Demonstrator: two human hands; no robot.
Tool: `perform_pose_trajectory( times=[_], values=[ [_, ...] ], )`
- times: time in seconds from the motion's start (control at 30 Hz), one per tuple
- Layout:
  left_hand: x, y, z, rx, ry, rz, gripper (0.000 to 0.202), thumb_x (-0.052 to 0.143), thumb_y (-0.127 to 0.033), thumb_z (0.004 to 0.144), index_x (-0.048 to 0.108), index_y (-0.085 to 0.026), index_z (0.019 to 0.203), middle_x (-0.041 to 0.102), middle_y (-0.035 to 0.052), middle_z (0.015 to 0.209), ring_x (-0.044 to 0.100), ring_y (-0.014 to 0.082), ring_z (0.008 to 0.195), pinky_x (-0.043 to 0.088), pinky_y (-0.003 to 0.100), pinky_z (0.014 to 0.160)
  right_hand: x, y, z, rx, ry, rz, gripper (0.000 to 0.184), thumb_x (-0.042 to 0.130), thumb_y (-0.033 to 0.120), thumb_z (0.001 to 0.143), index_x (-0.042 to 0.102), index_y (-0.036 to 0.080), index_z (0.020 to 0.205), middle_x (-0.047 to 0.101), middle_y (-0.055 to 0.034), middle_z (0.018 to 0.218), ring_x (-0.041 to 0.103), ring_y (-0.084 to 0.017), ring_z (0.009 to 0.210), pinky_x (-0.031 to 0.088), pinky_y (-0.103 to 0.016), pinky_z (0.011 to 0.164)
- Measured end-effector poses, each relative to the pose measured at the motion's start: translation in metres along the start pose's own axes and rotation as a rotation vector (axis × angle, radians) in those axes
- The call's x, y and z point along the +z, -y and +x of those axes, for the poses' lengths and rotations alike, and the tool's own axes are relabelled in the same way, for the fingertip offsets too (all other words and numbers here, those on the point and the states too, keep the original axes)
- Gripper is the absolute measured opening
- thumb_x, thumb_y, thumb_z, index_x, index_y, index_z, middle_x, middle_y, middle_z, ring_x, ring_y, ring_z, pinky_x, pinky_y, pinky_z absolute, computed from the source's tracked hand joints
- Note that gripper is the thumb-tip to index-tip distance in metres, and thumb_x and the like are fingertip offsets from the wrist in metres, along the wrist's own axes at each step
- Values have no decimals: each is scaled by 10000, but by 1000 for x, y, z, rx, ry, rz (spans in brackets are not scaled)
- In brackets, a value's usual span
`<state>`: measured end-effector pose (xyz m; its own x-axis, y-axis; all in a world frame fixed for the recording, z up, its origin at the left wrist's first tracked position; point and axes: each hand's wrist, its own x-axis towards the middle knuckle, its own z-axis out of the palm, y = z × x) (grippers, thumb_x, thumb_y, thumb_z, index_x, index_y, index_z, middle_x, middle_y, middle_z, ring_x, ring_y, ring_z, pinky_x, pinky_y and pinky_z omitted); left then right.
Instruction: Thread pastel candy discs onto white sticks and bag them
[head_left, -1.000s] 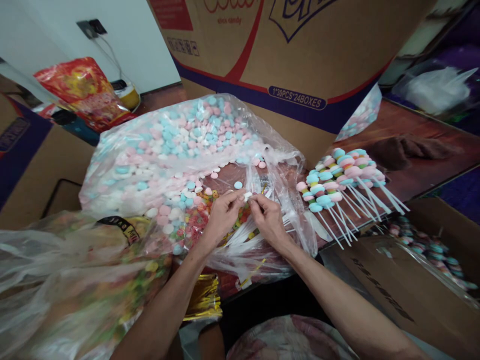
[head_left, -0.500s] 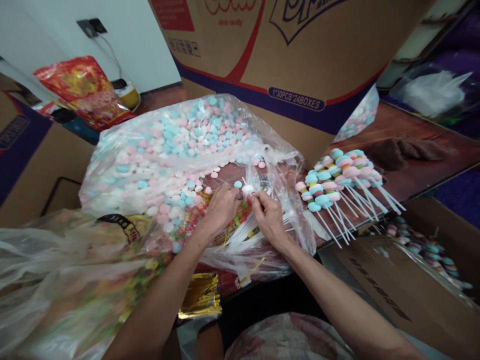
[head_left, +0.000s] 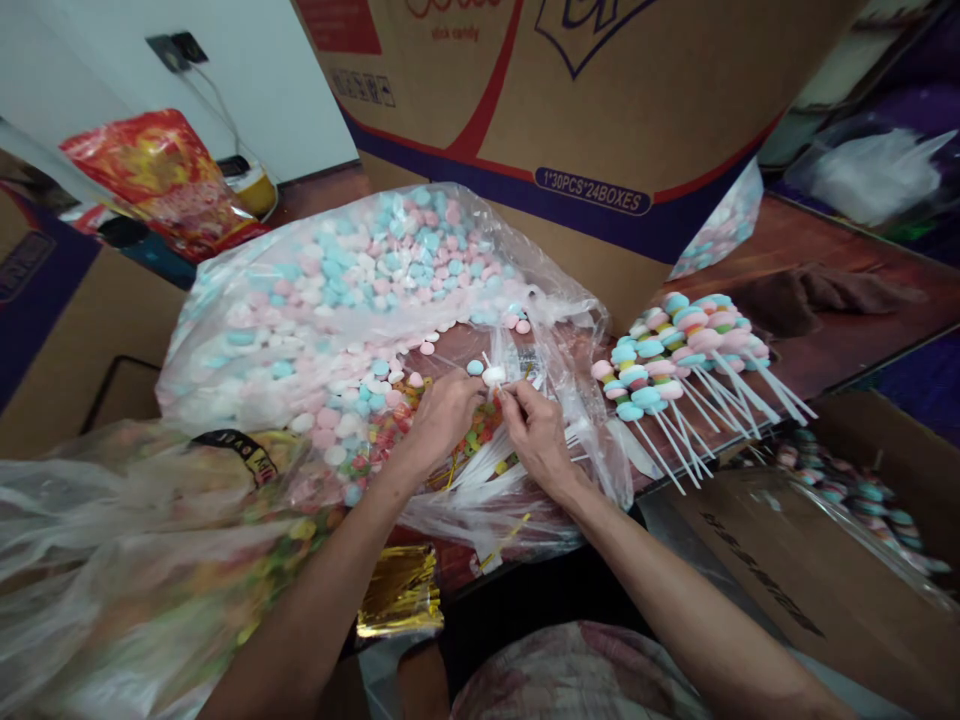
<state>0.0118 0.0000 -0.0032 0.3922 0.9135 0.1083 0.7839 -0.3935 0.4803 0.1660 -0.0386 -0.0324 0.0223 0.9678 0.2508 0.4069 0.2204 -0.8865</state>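
Observation:
A white marshmallow (head_left: 493, 376) sits threaded on a thin white stick whose tip shows above it. My right hand (head_left: 536, 430) pinches this marshmallow stick just below the sweet. Close on its left, my left hand (head_left: 448, 410) has its fingers drawn together; whatever they hold is hidden. A loose blue marshmallow (head_left: 475, 368) lies just beyond the left fingertips. Under both hands are colourful ring-like gummies (head_left: 480, 432) and a bundle of white sticks (head_left: 484, 470). The big clear bag (head_left: 360, 322) of pink, blue and white marshmallows spreads behind my hands.
Finished marshmallow skewers (head_left: 675, 350) lie piled at right, near a brown cloth (head_left: 825, 295). A large carton (head_left: 480, 90) stands behind. An open box (head_left: 750, 560) is at lower right. Gold twist ties (head_left: 401, 590) and a bag of gummies (head_left: 187, 560) are at lower left.
Both hands stay almost in the same place, with the marshmallow stick still in the right fingers. The view has shifted very slightly.

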Motion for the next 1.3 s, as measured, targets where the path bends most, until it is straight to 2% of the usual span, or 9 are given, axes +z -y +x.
perform_pose_trajectory(
  times=[0.13,0.3,0.4,0.5,0.57,0.63,0.93,1.13,1.3],
  values=[
    [4,-7,-1,-2,70,141,274,470,-94,842,703,-210,926,628,76,847,577,223,824,415,321,736,0,-1,0,0,-22,-4,236,445,291,962,591,207,797,564,6,681,466,-138,605,351,-261,612],
    [11,-9,-4,-52,17,154,247,481,-74,818,688,-203,861,639,80,809,586,222,784,416,323,714,0,-2,-1,-8,-40,-7,231,453,293,955,606,209,803,560,9,673,467,-139,605,358,-257,616],
    [13,-3,-3,-108,-84,-45,207,528,-75,768,674,-208,828,659,55,768,603,209,754,434,316,713,0,-1,-1,-9,-46,23,226,457,291,954,655,198,899,609,-8,729,498,-146,632,386,-258,640],
    [9,8,-1,-242,-249,-490,115,621,-174,754,683,-202,847,676,24,741,614,177,697,465,292,682,0,-1,-1,-11,-14,71,261,463,306,956,689,190,1016,642,-21,774,530,-153,652,411,-257,646],
    [5,16,0,-349,-341,-801,157,712,-259,710,700,-187,849,687,16,737,615,156,666,481,276,663,1,-2,-1,-16,25,90,278,469,315,955,704,193,1039,649,-18,767,539,-153,644,418,-254,636],
    [1,22,1,-411,-401,-989,206,775,-308,663,714,-173,806,689,12,720,609,135,648,482,260,656,3,-3,-2,-39,77,101,285,474,309,953,716,192,1047,671,-23,781,558,-155,655,428,-255,648],
    [-1,15,3,-440,-419,-1184,314,859,-348,579,721,-162,791,707,15,709,672,149,685,532,279,719,6,-6,-2,-91,160,46,266,493,269,941,736,184,1006,717,-41,823,603,-155,675,427,-255,687],
    [1,13,-1,-398,-395,-1146,277,841,-353,626,732,-175,808,742,25,812,689,143,762,552,256,753,4,-4,-2,-110,144,-5,245,468,255,947,640,195,783,514,29,611,435,-113,544,332,-232,583],
    [0,13,0,-468,-410,-1235,354,846,-352,639,695,-195,917,748,22,847,707,144,767,563,253,726,3,-3,-2,-107,122,6,236,464,254,948,562,203,740,452,43,608,402,-107,545,319,-229,579]
  ],
)
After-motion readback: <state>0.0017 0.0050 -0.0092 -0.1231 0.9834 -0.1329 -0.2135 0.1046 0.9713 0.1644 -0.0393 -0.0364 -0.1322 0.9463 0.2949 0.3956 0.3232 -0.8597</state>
